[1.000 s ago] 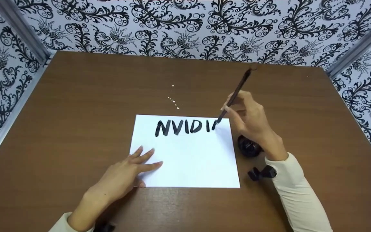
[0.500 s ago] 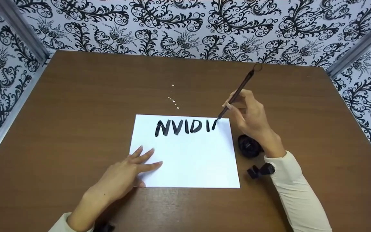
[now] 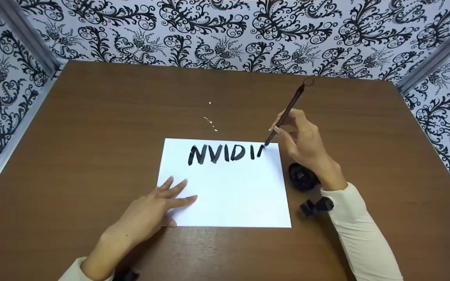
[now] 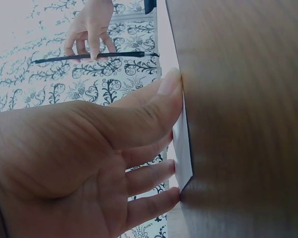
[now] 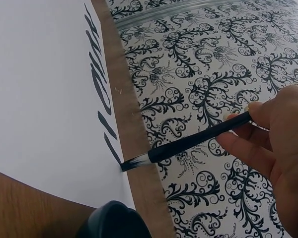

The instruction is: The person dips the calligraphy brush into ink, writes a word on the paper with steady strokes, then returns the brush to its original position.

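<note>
A white sheet of paper (image 3: 229,195) lies on the brown table, with black painted letters reading NVIDI and a slanted stroke after them along its top. My right hand (image 3: 305,138) pinches a dark paintbrush (image 3: 289,107) between thumb and fingers. In the right wrist view the black-wetted bristles of the paintbrush (image 5: 188,141) touch the paper at the upper end of that slanted stroke. My left hand (image 3: 147,210) rests on the paper's lower left corner, fingers spread. The left wrist view shows the left thumb (image 4: 164,99) at the paper's edge.
A round black pot (image 3: 302,177) stands right of the paper, beneath the right wrist. Small pale flecks (image 3: 210,122) lie on the table (image 3: 92,128) beyond the sheet. Black-and-white patterned panels (image 3: 209,35) border the table's back and sides.
The brush tip has gone from partway along the slanted stroke up to its top end, and the right hand has shifted slightly. My left hand stays put on the paper.
</note>
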A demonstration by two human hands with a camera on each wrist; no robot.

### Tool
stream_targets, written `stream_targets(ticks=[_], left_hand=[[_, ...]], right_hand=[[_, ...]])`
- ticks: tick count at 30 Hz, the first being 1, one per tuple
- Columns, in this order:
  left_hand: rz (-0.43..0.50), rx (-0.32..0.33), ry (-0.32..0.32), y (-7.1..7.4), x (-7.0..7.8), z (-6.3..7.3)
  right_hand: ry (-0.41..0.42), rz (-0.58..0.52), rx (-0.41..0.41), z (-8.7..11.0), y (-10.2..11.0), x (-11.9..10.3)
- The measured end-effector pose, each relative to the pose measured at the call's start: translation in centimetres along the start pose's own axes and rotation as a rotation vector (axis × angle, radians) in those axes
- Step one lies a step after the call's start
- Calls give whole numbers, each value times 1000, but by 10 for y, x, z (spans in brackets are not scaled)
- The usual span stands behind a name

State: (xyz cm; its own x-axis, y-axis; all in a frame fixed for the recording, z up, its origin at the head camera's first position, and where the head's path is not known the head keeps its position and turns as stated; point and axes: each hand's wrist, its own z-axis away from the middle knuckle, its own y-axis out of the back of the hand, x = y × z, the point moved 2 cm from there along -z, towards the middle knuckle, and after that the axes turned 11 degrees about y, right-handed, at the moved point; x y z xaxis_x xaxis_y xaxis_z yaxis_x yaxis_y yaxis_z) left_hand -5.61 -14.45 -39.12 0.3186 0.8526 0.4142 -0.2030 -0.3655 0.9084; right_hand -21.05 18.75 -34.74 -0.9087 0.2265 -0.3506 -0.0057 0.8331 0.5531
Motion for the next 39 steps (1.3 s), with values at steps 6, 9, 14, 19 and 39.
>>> stream_targets(ticks=[6,9,14,19,39], left_hand=[[3,-5,5,0,0,-1],[2,-5,9,0,0,-1],[-7,-7,14,0,0,-2],[-2,-6,12,1,0,-2],[21,-3,7,0,0,0]], right_hand=[[-19,-7,-24,-2,2,-3],[-24,-12,-38,-3,3,-4],[-34,2,-69,-4,4,-4],[-36,25,-107,-4,6,-5],[-91,-36,-223,-5,10,-16]])
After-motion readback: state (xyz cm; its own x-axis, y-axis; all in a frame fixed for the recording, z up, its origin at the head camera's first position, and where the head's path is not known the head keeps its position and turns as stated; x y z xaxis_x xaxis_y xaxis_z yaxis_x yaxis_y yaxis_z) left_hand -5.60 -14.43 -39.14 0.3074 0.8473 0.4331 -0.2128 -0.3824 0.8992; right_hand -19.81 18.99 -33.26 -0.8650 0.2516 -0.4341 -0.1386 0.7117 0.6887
